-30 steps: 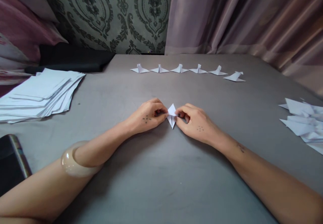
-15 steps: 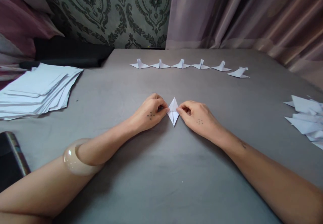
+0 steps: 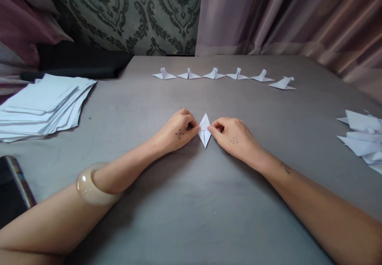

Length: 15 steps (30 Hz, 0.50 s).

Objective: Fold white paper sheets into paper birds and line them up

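Observation:
A small white folded paper (image 3: 205, 131), diamond-shaped with a slit down its lower half, is held between my hands over the middle of the grey table. My left hand (image 3: 180, 129) pinches its left corner between thumb and fingers. At the right corner, my right hand (image 3: 231, 135) pinches it the same way. The other fingers of both hands are curled in. Further back stands a row of several white origami birds (image 3: 215, 74), the rightmost one (image 3: 283, 83) turned sideways.
A stack of white paper sheets (image 3: 44, 106) lies at the left, before a folded black cloth (image 3: 83, 60). A dark phone-like object (image 3: 14, 193) is at the near left edge. More folded white papers (image 3: 362, 137) lie at the right edge. Curtains (image 3: 253, 18) hang behind the table (image 3: 205, 225).
The view has shifted very slightly. Both hands keep their pinch on the folded paper, with hardly any movement.

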Each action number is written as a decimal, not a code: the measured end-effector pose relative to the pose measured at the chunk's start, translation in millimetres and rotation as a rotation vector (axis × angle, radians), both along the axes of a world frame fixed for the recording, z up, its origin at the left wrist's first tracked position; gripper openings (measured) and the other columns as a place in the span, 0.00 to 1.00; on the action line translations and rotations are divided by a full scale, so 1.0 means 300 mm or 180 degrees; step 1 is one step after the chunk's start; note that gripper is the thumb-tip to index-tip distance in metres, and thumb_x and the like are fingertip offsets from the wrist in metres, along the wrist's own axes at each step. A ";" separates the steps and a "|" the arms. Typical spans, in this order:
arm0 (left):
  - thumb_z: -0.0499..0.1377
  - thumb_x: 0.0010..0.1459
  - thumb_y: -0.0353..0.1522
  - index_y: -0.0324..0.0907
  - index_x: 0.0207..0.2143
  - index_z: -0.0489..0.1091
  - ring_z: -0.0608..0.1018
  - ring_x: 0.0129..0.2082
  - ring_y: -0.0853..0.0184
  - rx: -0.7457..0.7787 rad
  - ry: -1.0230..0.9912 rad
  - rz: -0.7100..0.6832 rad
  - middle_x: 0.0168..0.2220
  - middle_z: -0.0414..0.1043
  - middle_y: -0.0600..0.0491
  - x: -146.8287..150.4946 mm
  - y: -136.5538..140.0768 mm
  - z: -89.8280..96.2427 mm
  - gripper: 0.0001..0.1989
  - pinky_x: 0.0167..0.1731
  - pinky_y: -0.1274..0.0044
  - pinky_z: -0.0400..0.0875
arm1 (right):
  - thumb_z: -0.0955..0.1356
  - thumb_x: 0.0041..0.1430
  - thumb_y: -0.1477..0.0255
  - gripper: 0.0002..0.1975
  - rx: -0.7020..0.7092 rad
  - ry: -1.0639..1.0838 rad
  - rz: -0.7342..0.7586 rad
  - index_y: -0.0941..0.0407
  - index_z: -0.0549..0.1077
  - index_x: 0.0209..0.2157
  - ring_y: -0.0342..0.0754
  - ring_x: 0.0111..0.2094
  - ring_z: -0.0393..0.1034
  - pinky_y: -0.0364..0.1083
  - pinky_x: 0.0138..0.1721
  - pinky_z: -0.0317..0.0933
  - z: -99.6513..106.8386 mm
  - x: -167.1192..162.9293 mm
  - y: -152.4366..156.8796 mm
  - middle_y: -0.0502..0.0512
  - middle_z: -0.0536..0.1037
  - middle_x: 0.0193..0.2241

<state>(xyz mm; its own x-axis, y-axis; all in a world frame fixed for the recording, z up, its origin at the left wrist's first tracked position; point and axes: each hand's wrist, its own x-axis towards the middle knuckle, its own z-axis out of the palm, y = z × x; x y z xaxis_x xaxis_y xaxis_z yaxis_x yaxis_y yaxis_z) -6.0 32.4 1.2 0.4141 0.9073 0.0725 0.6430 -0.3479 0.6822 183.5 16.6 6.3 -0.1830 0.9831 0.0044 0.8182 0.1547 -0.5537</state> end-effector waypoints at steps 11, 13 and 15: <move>0.53 0.61 0.29 0.40 0.38 0.66 0.70 0.37 0.66 0.0644 0.0304 -0.0210 0.39 0.67 0.50 0.003 -0.021 -0.018 0.04 0.35 0.75 0.67 | 0.66 0.59 0.66 0.08 -0.0067 -0.0250 -0.0057 0.54 0.72 0.28 0.45 0.28 0.67 0.45 0.29 0.54 0.008 0.007 -0.001 0.51 0.77 0.28; 0.47 0.64 0.28 0.40 0.40 0.67 0.70 0.40 0.64 0.0863 0.0509 -0.0479 0.41 0.68 0.48 0.004 -0.030 -0.020 0.09 0.37 0.74 0.68 | 0.66 0.58 0.66 0.08 -0.0060 -0.0206 -0.0045 0.54 0.72 0.28 0.45 0.28 0.67 0.45 0.29 0.54 0.006 0.013 0.001 0.51 0.77 0.28; 0.44 0.65 0.26 0.39 0.41 0.69 0.70 0.41 0.64 0.1034 0.0782 -0.0719 0.41 0.69 0.47 0.004 -0.038 -0.014 0.14 0.39 0.74 0.67 | 0.66 0.58 0.66 0.08 -0.0079 -0.0132 -0.0019 0.54 0.72 0.28 0.45 0.27 0.66 0.45 0.29 0.54 -0.001 0.018 0.003 0.51 0.76 0.27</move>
<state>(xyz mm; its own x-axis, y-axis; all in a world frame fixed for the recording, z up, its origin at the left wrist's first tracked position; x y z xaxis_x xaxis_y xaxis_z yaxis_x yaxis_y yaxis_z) -4.8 21.0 -3.1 0.6391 0.7390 0.2130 0.6555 -0.6683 0.3517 188.8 17.4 6.0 -0.1767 0.9839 -0.0276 0.8413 0.1364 -0.5230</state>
